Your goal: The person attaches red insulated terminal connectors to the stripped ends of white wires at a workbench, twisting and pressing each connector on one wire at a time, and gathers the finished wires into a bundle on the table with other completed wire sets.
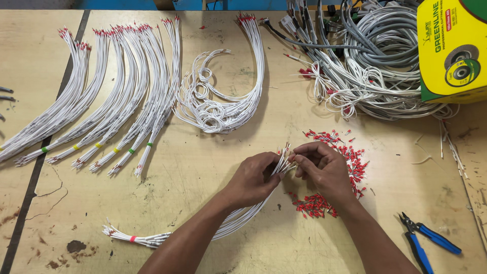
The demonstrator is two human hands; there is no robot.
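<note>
- Left hand (252,177) wrapped around a bundle of white wires (238,219), grip clamped tight just below the bare tips.
- Bundle's long axis running from lower left, where a red tie sits near the far end, up and right to the tips between both hands.
- Right hand (324,170) right up against those tips, thumb and forefinger pinched together on what looks like one wire end; too small to tell whether a ferrule's in the pinch.
- Pile of red ferrules (350,162) scattered just beside and under the right hand, so way nearer to that hand than the left one.
- Further back on the tabletop (203,172): rows of finished white wire bunches (116,96) with red tips and coloured ties, plus a loose white coil (218,109).
- Tangled grey and white cable heap (375,56) top right, next to a yellow-green box (451,50).
- Blue-handled pliers (426,241) lying untouched near the right forearm.
</note>
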